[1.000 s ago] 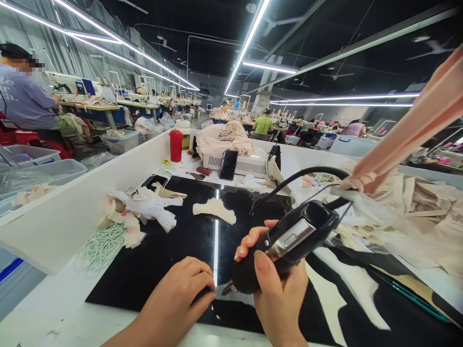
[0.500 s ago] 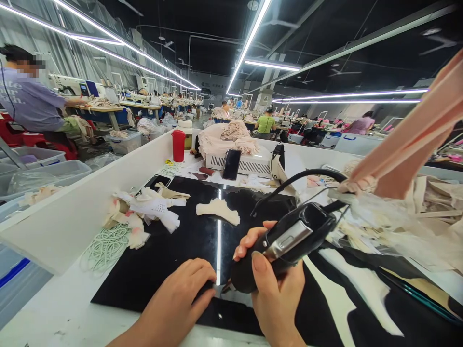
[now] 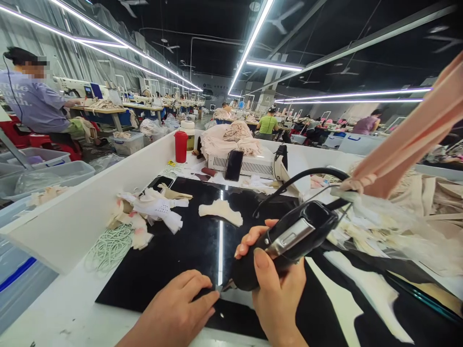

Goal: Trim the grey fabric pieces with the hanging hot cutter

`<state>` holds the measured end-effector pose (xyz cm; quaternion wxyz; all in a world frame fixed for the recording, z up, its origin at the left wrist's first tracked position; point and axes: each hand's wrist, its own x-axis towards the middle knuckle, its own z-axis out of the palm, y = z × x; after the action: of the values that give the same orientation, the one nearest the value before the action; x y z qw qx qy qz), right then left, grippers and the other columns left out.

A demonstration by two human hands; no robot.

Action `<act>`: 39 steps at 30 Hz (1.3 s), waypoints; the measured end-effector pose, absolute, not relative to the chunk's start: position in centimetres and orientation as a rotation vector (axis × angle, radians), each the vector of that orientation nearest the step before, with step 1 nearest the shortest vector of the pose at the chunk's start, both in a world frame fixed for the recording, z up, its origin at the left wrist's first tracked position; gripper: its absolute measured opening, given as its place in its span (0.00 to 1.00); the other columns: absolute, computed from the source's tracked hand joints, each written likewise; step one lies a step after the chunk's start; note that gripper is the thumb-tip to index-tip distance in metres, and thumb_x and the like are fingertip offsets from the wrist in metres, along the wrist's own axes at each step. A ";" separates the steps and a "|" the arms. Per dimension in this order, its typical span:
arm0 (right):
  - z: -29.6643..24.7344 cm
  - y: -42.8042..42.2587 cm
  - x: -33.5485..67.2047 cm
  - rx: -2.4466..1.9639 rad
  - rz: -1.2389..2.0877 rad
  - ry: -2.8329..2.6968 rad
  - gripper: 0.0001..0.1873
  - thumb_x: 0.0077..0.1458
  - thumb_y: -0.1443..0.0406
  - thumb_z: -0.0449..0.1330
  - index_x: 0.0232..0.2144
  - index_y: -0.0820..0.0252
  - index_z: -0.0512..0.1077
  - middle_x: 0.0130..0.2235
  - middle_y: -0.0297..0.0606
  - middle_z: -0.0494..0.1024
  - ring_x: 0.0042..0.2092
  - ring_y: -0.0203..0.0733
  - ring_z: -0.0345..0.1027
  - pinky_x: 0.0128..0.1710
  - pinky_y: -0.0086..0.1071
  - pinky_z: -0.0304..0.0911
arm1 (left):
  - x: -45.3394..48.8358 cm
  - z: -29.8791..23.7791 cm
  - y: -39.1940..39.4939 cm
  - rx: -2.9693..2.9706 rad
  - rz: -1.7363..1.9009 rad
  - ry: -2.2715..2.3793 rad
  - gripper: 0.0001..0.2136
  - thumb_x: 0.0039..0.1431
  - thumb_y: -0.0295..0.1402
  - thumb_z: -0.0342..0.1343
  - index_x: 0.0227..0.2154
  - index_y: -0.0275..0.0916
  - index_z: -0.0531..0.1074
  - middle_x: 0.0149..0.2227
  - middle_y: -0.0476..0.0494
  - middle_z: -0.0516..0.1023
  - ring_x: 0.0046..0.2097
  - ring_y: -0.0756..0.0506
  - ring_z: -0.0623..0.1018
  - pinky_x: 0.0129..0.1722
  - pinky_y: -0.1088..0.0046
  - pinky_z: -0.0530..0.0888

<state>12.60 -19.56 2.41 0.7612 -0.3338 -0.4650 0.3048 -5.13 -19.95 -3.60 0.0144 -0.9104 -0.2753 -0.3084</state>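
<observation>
In the head view my right hand point(image 3: 277, 289) is wrapped around a black corded hand tool point(image 3: 289, 243) with a metal side plate. Its narrow metal tip point(image 3: 228, 285) points down and left, low over a glossy black board point(image 3: 173, 260). My left hand point(image 3: 183, 303) lies just left of that tip, its fingers curled and pressed together. Whatever they hold, if anything, is hidden. A cream cut fabric piece point(image 3: 221, 211) lies flat on the board beyond both hands. Pale cut pieces point(image 3: 369, 289) rest on black material to the right.
White and beige scraps point(image 3: 155, 207) and a coil of pale green cord point(image 3: 110, 248) sit at left. A phone point(image 3: 234, 165) stands before a vented white box point(image 3: 256, 166). Pink fabric point(image 3: 408, 140) hangs at right by the tool's cable. A low white wall point(image 3: 90, 207) edges the table.
My left thumb has straightened toward the tool tip, and the gap between it and the fingers has narrowed. The tool stays in nearly the same place. The view has shifted slightly.
</observation>
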 end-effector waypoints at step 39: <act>2.3 -19.5 12.4 -0.688 0.701 -0.997 0.14 0.62 0.61 0.65 0.49 0.49 0.69 0.35 0.31 0.73 0.30 0.37 0.71 0.32 0.35 0.71 | -5.5 -3.7 -20.2 -3.005 -1.196 -1.157 0.09 0.71 0.26 0.48 0.45 0.43 0.72 0.43 0.46 0.80 0.43 0.46 0.81 0.45 0.73 0.80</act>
<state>12.39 -19.49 2.27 0.7649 -0.3167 -0.4589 0.3225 -5.45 -20.23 -3.66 -0.1462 -0.8654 -0.3333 -0.3444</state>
